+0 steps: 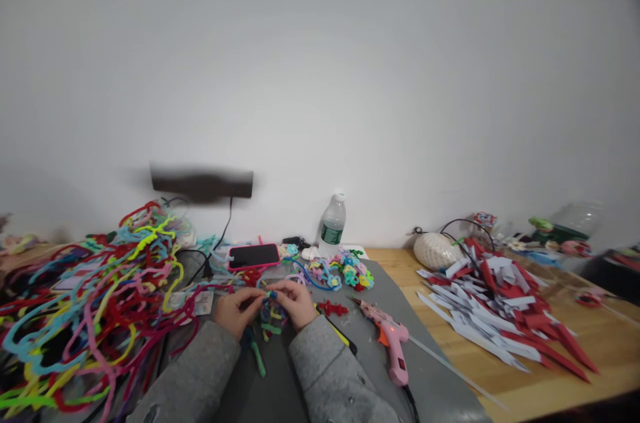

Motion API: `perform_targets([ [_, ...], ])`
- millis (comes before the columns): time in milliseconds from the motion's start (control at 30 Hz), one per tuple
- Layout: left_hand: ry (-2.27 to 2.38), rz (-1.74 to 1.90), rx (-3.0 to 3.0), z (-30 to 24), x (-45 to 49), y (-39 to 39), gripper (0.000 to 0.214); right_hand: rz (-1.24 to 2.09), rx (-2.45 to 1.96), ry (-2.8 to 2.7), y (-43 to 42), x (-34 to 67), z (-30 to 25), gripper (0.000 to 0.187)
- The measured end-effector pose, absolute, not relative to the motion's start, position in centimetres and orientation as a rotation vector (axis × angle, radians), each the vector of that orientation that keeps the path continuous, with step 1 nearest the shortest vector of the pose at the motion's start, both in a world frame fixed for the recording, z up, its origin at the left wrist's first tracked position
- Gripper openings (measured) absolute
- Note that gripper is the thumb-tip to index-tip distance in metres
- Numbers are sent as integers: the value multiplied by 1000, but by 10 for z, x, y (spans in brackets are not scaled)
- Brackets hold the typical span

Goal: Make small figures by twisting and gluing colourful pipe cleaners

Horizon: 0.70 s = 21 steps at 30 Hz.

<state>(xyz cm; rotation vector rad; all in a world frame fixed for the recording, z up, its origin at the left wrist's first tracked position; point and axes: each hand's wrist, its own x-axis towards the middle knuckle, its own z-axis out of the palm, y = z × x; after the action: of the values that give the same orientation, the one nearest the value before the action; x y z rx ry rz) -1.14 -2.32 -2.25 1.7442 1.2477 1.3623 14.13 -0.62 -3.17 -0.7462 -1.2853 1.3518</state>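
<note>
My left hand (236,311) and my right hand (299,304) meet over the grey mat, each closed in a pinch. Between their fingertips is a small piece of blue and green pipe cleaner (271,295); its exact shape is too small to make out. Just below lie short bent pipe cleaner pieces (271,329), and a green pipe cleaner strip (258,359) rests nearer to me. Right of my right hand are a red pipe cleaner piece (333,307) and a yellow-and-black tool (343,335), partly hidden by my sleeve.
A pink glue gun (393,339) with a lit light lies on the grey mat (435,383). Tangled pipe cleaners (90,316) heap at left. Behind are a phone (254,256), a water bottle (333,223) and pipe cleaner flowers (353,271). Red and white strips (500,303) pile at right.
</note>
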Motion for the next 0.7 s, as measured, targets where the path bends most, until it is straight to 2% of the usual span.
perform_targets([
  [200, 1256, 1338, 1670, -21, -11, -24, 18, 1366, -710, -1238, -5, 140, -34, 26],
  [333, 1244, 1364, 1699, -22, -10, -24, 19, 1353, -713, -1182, -4, 139, -37, 18],
  [700, 1270, 1354, 1744, -25, -10, -23, 15, 1366, -719, -1208, -4, 140, -37, 17],
])
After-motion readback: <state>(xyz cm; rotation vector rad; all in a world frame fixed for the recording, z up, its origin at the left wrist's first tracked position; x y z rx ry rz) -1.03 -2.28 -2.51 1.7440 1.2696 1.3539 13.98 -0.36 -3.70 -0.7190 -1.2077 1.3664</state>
